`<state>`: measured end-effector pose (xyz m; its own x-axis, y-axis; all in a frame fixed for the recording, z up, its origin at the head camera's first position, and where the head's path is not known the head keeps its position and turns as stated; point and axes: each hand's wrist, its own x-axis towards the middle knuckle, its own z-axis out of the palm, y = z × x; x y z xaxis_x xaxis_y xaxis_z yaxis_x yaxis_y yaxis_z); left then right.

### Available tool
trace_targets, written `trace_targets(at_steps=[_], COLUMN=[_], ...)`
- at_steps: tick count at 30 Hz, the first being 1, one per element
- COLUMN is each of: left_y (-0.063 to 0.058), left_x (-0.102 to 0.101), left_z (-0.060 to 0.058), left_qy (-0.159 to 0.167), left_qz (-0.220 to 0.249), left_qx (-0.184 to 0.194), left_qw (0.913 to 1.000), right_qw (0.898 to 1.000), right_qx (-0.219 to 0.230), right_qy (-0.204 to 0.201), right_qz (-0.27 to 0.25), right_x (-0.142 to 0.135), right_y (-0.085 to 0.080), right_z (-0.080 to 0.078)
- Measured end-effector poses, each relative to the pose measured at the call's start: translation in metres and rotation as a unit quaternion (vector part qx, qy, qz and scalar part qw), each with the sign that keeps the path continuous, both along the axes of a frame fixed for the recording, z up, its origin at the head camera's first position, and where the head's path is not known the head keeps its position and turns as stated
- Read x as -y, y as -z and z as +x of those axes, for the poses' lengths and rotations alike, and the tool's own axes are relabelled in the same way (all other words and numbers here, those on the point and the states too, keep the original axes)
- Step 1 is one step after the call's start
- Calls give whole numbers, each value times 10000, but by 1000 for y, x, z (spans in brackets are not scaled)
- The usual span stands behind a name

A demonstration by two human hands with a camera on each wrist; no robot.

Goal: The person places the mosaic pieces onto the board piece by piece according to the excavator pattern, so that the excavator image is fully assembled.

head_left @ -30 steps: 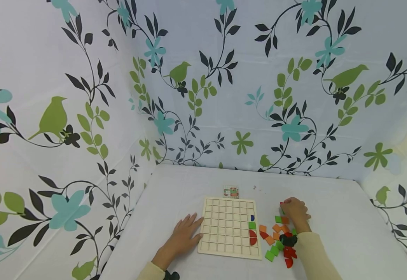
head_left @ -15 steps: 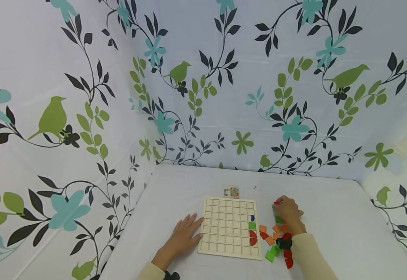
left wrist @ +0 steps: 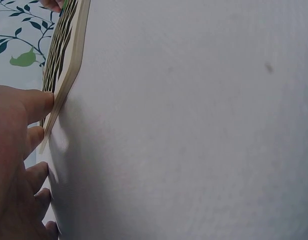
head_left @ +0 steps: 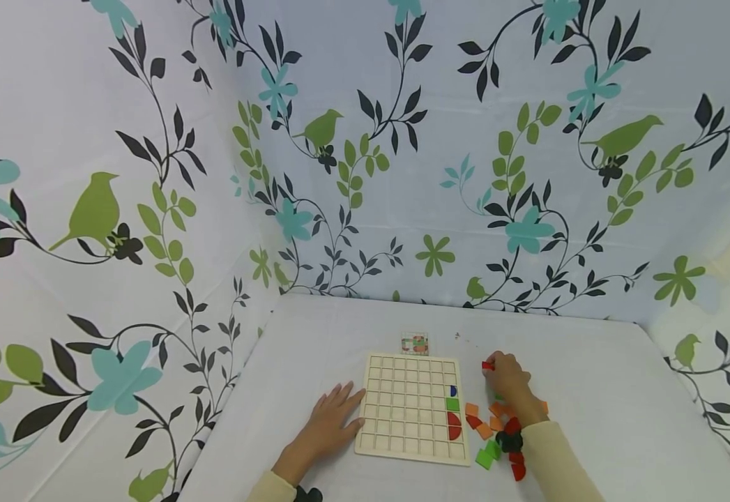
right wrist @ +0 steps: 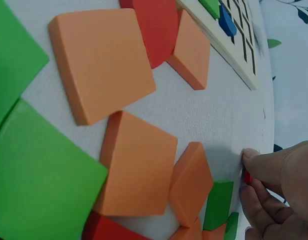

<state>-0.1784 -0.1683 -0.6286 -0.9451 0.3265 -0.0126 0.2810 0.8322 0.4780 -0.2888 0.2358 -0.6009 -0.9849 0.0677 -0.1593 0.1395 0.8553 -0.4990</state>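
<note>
A wooden grid board (head_left: 396, 404) lies on the white table. Along its right column sit a blue half-round piece (head_left: 453, 391), a green square (head_left: 452, 404) and a red half-disc shape (head_left: 454, 426). My left hand (head_left: 332, 418) rests with fingers spread at the board's left side, thumb and fingertips at its edge. Beyond the board's right side, my right hand (head_left: 509, 380) pinches a small red block (head_left: 487, 365) between thumb and fingers. In the right wrist view, the fingers mostly hide that red block (right wrist: 247, 176), which is held close over the table.
Orange squares (right wrist: 101, 65), green squares (right wrist: 44, 175) and several red pieces (right wrist: 156, 30) lie loose right of the board, partly under my right forearm. A small picture card (head_left: 415, 344) lies behind the board. Patterned cloth (head_left: 365, 174) hangs behind the table.
My right hand has moved left toward the board, carrying the red block from the far end of the loose pieces. My left hand and the board have stayed in place.
</note>
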Motion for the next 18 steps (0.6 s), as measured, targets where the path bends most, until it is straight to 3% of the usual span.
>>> trace_targets(at_steps=[6, 13, 18], left_y=[1, 1, 0], left_x=[0, 0, 0], left_z=[0, -1, -1], left_qy=[-6, 3, 1], left_qz=[49, 38, 47], left_qx=[21, 77, 62], left_qw=[10000, 10000, 10000], right_qw=[9991, 9930, 9888], right_qx=[-204, -749, -718], right_qy=[-356, -872, -1161], right_qz=[-133, -269, -597], right_x=[17, 46, 64], right_y=[-3, -1, 1], right_z=[2, 7, 10])
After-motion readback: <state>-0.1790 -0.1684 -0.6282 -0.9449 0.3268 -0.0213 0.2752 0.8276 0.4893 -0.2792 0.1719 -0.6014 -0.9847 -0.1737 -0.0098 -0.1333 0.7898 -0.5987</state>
